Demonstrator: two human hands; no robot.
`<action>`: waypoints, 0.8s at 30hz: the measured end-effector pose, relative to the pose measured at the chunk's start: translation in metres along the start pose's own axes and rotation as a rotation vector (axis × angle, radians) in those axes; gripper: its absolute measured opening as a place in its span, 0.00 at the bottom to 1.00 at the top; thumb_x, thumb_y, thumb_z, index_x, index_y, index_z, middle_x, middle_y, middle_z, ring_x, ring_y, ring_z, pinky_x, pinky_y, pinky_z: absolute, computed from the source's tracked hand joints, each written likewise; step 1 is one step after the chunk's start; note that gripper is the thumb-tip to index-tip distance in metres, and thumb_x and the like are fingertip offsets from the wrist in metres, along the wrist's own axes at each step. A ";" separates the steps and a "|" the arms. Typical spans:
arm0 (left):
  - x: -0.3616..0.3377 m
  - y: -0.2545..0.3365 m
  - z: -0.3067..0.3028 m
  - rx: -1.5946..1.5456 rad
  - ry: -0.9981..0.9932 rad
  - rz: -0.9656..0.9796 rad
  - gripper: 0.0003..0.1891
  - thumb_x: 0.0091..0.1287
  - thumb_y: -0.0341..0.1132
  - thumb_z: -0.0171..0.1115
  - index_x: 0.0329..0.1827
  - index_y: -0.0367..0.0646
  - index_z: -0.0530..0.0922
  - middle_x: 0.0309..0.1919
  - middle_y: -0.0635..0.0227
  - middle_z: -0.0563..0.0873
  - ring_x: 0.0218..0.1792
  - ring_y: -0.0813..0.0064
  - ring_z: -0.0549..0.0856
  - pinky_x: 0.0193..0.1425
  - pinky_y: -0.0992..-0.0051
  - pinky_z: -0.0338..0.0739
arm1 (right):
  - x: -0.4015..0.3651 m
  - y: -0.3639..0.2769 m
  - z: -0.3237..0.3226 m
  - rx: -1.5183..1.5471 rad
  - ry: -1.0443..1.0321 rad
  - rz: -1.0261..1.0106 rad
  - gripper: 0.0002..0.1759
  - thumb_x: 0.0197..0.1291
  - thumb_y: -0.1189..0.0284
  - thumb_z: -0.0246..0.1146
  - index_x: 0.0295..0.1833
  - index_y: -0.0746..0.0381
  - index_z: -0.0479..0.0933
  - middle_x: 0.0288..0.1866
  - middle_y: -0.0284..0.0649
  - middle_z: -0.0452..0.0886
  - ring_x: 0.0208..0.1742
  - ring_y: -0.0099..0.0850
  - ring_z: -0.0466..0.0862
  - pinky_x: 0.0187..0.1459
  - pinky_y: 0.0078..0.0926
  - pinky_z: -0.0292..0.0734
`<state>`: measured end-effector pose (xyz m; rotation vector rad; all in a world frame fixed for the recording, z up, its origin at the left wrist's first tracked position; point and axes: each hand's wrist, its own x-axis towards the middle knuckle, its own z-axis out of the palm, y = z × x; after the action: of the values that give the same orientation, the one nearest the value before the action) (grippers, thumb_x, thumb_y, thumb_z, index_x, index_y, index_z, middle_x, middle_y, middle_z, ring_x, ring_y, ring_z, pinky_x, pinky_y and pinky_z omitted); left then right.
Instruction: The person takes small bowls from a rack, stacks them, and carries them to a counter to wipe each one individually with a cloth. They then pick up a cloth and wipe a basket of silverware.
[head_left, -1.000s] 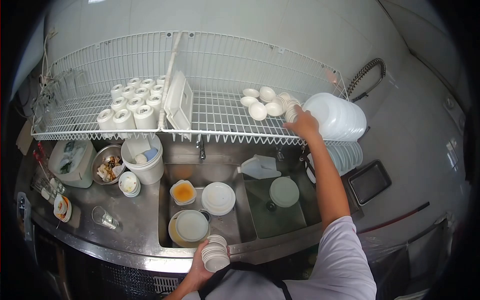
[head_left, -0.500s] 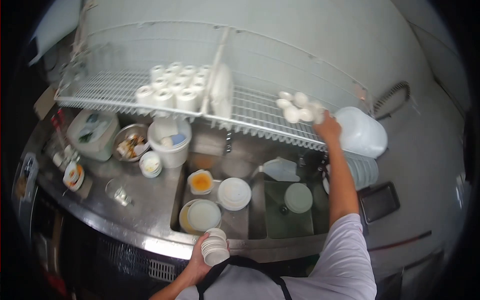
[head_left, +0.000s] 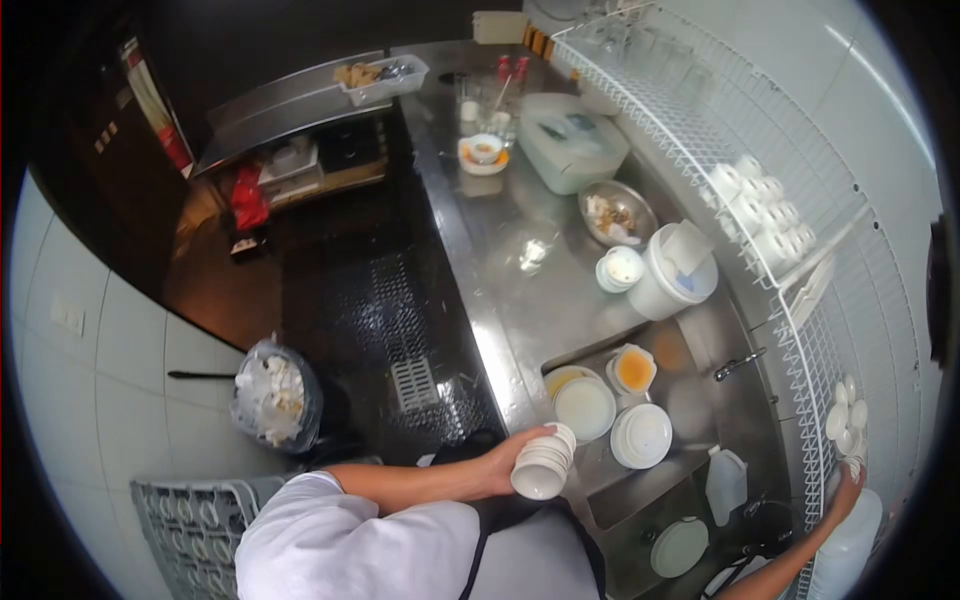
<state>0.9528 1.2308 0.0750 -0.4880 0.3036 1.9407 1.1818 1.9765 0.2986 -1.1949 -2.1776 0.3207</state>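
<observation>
My left hand point(head_left: 505, 466) is closed around a short stack of small white bowls point(head_left: 543, 468), held at the sink's front edge with the openings tilted. Far to the right, my right hand point(head_left: 846, 494) reaches up to the white wire rack point(head_left: 812, 420). Its fingers are bent at a small white piece, too blurred to identify, beside several white oval pieces point(head_left: 840, 420) that look like soup spoons. Below, the sink holds stacked white plates point(head_left: 641, 437), a pale round dish point(head_left: 584, 410) and a bowl of orange liquid point(head_left: 634, 370).
Upright white cups point(head_left: 765, 215) fill part of the rack. A white bucket point(head_left: 660, 285), a metal bowl of scraps point(head_left: 617, 214) and a lidded plastic tub point(head_left: 568, 145) stand on the counter. A lined waste bin point(head_left: 272, 395) and grey crates point(head_left: 195, 530) are at left.
My view has swung left, bringing the floor, waste bin and crates into sight. My left hand still holds the bowl stack, and my right hand stays up at the rack by the white pieces.
</observation>
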 end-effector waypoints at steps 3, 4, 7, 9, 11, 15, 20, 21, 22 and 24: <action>-0.034 0.004 0.008 -0.109 0.061 0.043 0.21 0.75 0.47 0.64 0.58 0.37 0.81 0.45 0.54 0.90 0.45 0.58 0.92 0.53 0.57 0.90 | 0.009 0.025 -0.005 0.300 -0.009 0.092 0.42 0.64 0.56 0.70 0.77 0.69 0.69 0.73 0.53 0.76 0.71 0.45 0.76 0.74 0.39 0.67; -0.041 0.004 0.001 -0.145 0.061 0.073 0.23 0.75 0.47 0.64 0.61 0.36 0.78 0.49 0.50 0.88 0.48 0.55 0.91 0.55 0.54 0.89 | -0.009 -0.008 -0.008 0.439 -0.008 0.169 0.41 0.64 0.55 0.70 0.76 0.68 0.70 0.73 0.53 0.76 0.71 0.45 0.76 0.74 0.40 0.68; -0.061 0.009 -0.008 -0.213 0.052 0.152 0.27 0.74 0.48 0.66 0.65 0.35 0.76 0.54 0.48 0.85 0.53 0.52 0.88 0.57 0.54 0.89 | -0.033 -0.059 -0.022 0.857 -0.115 0.402 0.34 0.69 0.54 0.68 0.72 0.64 0.75 0.66 0.47 0.81 0.64 0.40 0.82 0.66 0.39 0.77; -0.070 0.015 -0.016 -0.243 0.066 0.200 0.26 0.74 0.48 0.66 0.64 0.36 0.76 0.55 0.49 0.85 0.54 0.52 0.87 0.57 0.54 0.88 | -0.052 -0.094 -0.035 1.133 -0.332 0.569 0.32 0.71 0.54 0.67 0.71 0.62 0.76 0.61 0.43 0.85 0.59 0.37 0.85 0.60 0.35 0.82; -0.074 0.026 -0.026 -0.267 0.084 0.208 0.26 0.74 0.48 0.66 0.65 0.36 0.76 0.55 0.49 0.85 0.55 0.53 0.87 0.58 0.53 0.88 | -0.041 -0.073 -0.046 1.146 -0.447 0.434 0.28 0.74 0.56 0.64 0.71 0.60 0.76 0.59 0.40 0.87 0.57 0.33 0.87 0.52 0.27 0.85; -0.083 0.063 -0.035 -0.337 0.086 0.231 0.27 0.74 0.48 0.65 0.66 0.37 0.77 0.57 0.50 0.85 0.56 0.53 0.87 0.60 0.53 0.87 | -0.045 -0.089 -0.047 1.070 -0.340 0.137 0.28 0.76 0.60 0.63 0.76 0.60 0.72 0.64 0.44 0.85 0.56 0.32 0.87 0.47 0.23 0.86; -0.100 0.145 -0.050 -0.305 0.024 0.276 0.27 0.75 0.49 0.64 0.67 0.37 0.77 0.58 0.50 0.85 0.58 0.53 0.87 0.61 0.54 0.87 | -0.069 -0.169 -0.032 0.981 -0.287 -0.062 0.33 0.78 0.58 0.58 0.81 0.61 0.65 0.71 0.51 0.79 0.59 0.36 0.86 0.47 0.28 0.88; -0.107 0.163 -0.051 -0.282 0.037 0.297 0.27 0.75 0.49 0.64 0.67 0.37 0.77 0.59 0.50 0.85 0.58 0.53 0.87 0.61 0.54 0.87 | -0.080 -0.201 -0.022 1.011 -0.339 -0.038 0.32 0.79 0.57 0.57 0.81 0.61 0.65 0.71 0.52 0.79 0.59 0.36 0.86 0.47 0.29 0.88; -0.116 0.180 -0.053 -0.294 0.036 0.314 0.27 0.75 0.49 0.64 0.67 0.37 0.77 0.58 0.50 0.85 0.58 0.53 0.87 0.61 0.54 0.87 | -0.093 -0.233 -0.012 1.042 -0.391 -0.011 0.32 0.79 0.56 0.56 0.80 0.62 0.65 0.70 0.52 0.79 0.59 0.37 0.86 0.47 0.30 0.89; -0.134 0.215 -0.055 -0.309 0.032 0.348 0.27 0.75 0.49 0.63 0.67 0.37 0.76 0.58 0.49 0.85 0.58 0.54 0.87 0.61 0.54 0.87 | -0.126 -0.297 0.009 1.106 -0.489 0.044 0.33 0.80 0.55 0.55 0.79 0.64 0.65 0.70 0.53 0.79 0.60 0.38 0.86 0.47 0.32 0.89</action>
<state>0.8145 1.0113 0.0867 -0.7044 0.1118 2.3364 1.0262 1.7072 0.3843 -0.5279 -1.8000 1.6983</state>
